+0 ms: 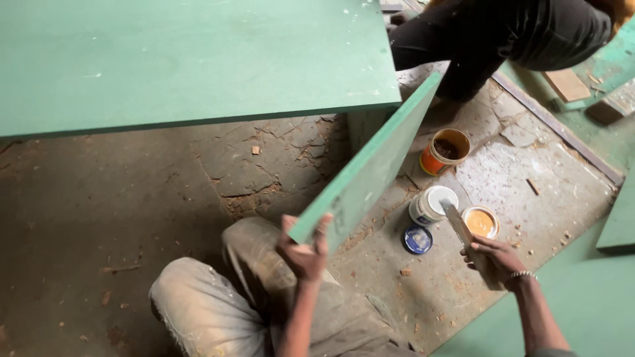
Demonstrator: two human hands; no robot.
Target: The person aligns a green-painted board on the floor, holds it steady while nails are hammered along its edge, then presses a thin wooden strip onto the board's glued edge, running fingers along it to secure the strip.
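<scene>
My left hand [305, 250] grips the near corner of a green board [370, 168] that stands on edge and tilts away from me. My right hand [497, 261] holds a flat putty knife [458, 223] whose blade reaches toward a white tub [431, 203]. Right of the blade sits a small open container of tan paste [481, 222]. A blue lid [418, 239] lies on the floor just below the white tub. My knees in dusty trousers [218, 304] are below the board.
A large green panel [185, 59] covers the upper left. An orange tin with dark contents [444, 151] stands beyond the tub. Another person in dark clothes [503, 33] crouches at the top right. Green boards [589, 311] lie at the right, and the cracked floor is littered with wood chips.
</scene>
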